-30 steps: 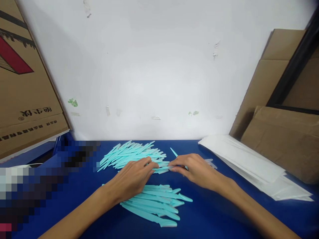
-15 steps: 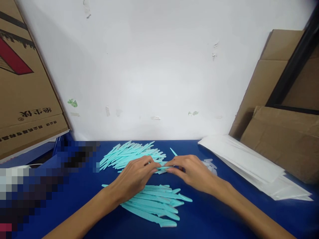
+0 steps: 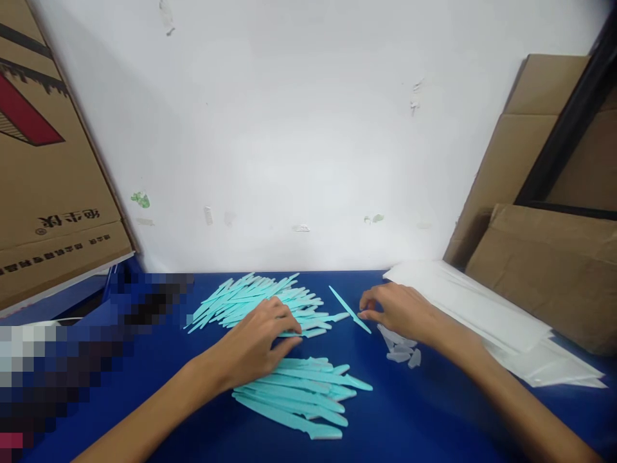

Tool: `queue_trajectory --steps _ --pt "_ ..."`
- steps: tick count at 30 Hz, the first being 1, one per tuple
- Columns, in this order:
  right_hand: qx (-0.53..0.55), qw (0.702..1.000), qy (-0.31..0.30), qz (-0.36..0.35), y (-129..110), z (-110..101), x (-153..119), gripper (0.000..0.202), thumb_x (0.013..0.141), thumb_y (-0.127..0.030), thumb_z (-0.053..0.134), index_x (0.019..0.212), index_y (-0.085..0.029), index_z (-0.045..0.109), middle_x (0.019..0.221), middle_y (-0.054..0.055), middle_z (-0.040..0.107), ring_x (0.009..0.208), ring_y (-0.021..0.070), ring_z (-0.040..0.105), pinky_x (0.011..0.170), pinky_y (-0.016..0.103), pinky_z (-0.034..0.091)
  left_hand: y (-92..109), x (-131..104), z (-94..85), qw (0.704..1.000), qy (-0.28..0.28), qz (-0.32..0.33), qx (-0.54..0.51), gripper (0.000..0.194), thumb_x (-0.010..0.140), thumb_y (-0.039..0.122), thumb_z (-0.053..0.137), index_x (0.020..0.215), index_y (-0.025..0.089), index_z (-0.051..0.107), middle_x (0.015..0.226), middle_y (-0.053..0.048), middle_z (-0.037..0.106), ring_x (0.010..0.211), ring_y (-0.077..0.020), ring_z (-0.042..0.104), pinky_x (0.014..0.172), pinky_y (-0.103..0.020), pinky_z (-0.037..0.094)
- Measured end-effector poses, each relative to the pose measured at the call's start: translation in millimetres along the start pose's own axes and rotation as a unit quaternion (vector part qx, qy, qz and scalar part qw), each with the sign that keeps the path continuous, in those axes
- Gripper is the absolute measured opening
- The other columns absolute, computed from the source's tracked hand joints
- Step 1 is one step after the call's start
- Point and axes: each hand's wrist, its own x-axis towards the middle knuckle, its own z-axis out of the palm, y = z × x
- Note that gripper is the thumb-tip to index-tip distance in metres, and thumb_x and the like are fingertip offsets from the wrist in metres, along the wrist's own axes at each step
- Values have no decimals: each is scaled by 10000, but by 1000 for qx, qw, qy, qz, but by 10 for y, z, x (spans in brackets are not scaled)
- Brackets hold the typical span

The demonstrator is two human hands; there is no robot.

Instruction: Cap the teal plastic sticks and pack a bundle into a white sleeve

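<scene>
My left hand rests over the near edge of a far pile of slim turquoise eyebrow razors; its thumb and fingertips are apart. In front of it, a second heap of these razors lies roughly lined up, ends pointing right. A single turquoise razor lies slantwise on the blue table, just left of my right hand. The fingers of that hand are curled toward the thumb, and whatever may be between the tips is too small to make out. Small translucent caps lie under and before it.
White sheets or bags are stacked at the right, against a cardboard box. A printed carton stands at the left. The white wall bounds the blue table at the back.
My hands have come apart from the razor they held together between them. The right hand has moved right, near the caps; the left thumb has spread away from its fingers.
</scene>
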Motion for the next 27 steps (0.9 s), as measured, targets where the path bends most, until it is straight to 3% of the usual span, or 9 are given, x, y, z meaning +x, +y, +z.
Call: queue_trajectory --steps 4,9,13,23,27 --pt "22 999 -34 5 47 -44 -43 173 850 -408 635 912 -292 748 890 22 760 779 239 690 622 298 432 155 -38 -56 996 -63 -17 -62 186 937 402 621 1038 254 672 1001 -25 657 999 -212 598 1018 -424 429" --pt "72 991 -108 17 314 -118 -118 129 729 -332 735 854 -312 760 905 -6 762 775 229 699 650 290 446 141 -28 -74 992 -87 -53 -71 176 941 398 609 1014 257 684 1014 -30 652 974 -212 601 788 -319 493" --pt "81 988 -126 39 377 -120 -133 192 667 -310 768 858 -300 768 871 -1 762 758 230 699 670 295 451 119 -6 -50 990 -95 -63 -84 163 956 372 587 949 242 684 973 -26 656 910 -194 595 725 -289 467" --pt "95 987 -126 10 207 -104 -170 120 761 -218 654 804 -262 757 846 4 754 766 200 684 673 259 446 158 18 -48 983 -102 -96 -114 277 997 430 475 921 214 631 875 -18 637 774 -162 552 630 -261 387" --pt "98 991 -95 -18 160 -165 -153 123 840 -307 623 829 -251 732 885 12 745 769 196 667 668 267 433 154 25 -61 986 -90 -99 -102 243 1023 404 411 1004 226 576 834 -6 619 714 -161 518 606 -262 355"
